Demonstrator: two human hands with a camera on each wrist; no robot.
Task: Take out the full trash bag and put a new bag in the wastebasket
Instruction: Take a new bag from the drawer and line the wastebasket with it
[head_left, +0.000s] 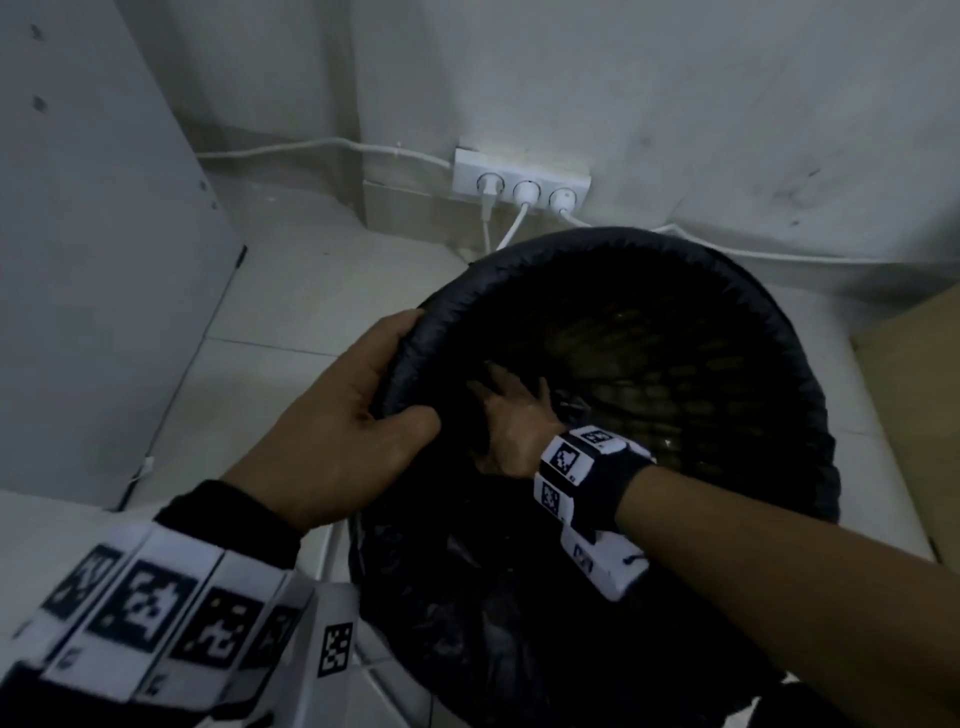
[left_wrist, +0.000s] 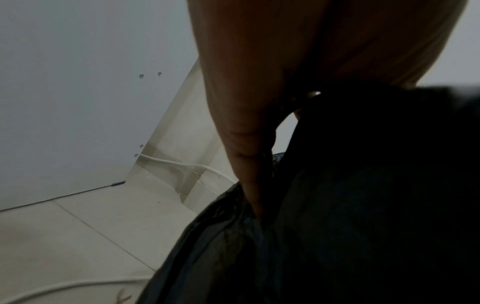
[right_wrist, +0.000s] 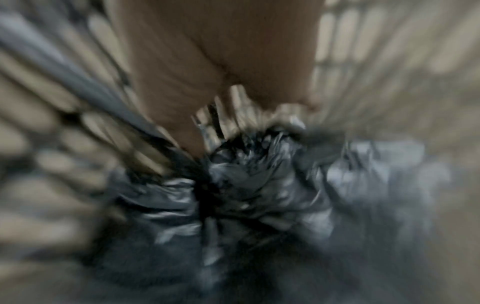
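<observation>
A black mesh wastebasket (head_left: 779, 332) stands on the floor, tilted toward me, with a black trash bag (head_left: 467, 597) folded over its rim and hanging down the near side. My left hand (head_left: 353, 410) grips the left rim through the bag, thumb inside and fingers over the edge. The left wrist view shows that left hand (left_wrist: 246, 123) against the dark bag (left_wrist: 363, 185). My right hand (head_left: 514, 421) reaches down inside the basket with its fingers spread on the plastic. The right wrist view is blurred: the right hand (right_wrist: 207, 61) is above crumpled bag plastic (right_wrist: 246, 185) beside the mesh wall (right_wrist: 350, 41).
A white power strip (head_left: 519, 182) with three plugs sits at the wall's base just behind the basket, and its cables trail along the tiled floor (head_left: 291, 322). A white cabinet panel (head_left: 78, 234) stands on the left. A cardboard box (head_left: 914, 374) is close on the right.
</observation>
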